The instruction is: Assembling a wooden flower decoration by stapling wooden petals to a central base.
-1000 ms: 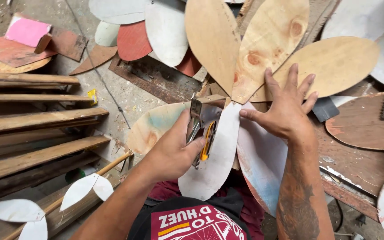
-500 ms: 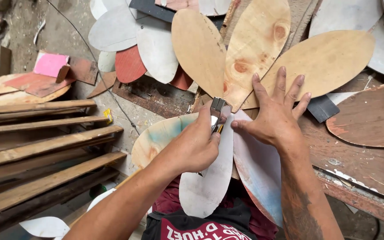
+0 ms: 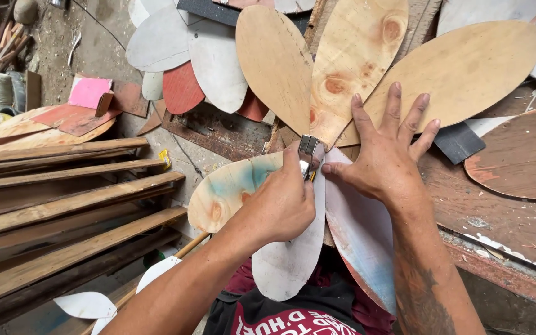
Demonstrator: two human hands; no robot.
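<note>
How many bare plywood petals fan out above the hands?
3: left petal upright-left of centre, middle petal with knots, right petal lying toward the right. Others may sit hidden beneath.

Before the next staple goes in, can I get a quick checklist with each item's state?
1. Left hand grips the staple gun: ok.
2. Gun nose sits at the hub where the wooden petals meet: ok.
3. Right hand lies flat, pressing the petals down: ok.
4. Right thumb clear of the gun nose: not ok, it lies right beside it.
5. White petal lined up under the others: cannot tell, the left hand hides the joint.
6. Workbench supports the hub: ok.
</note>
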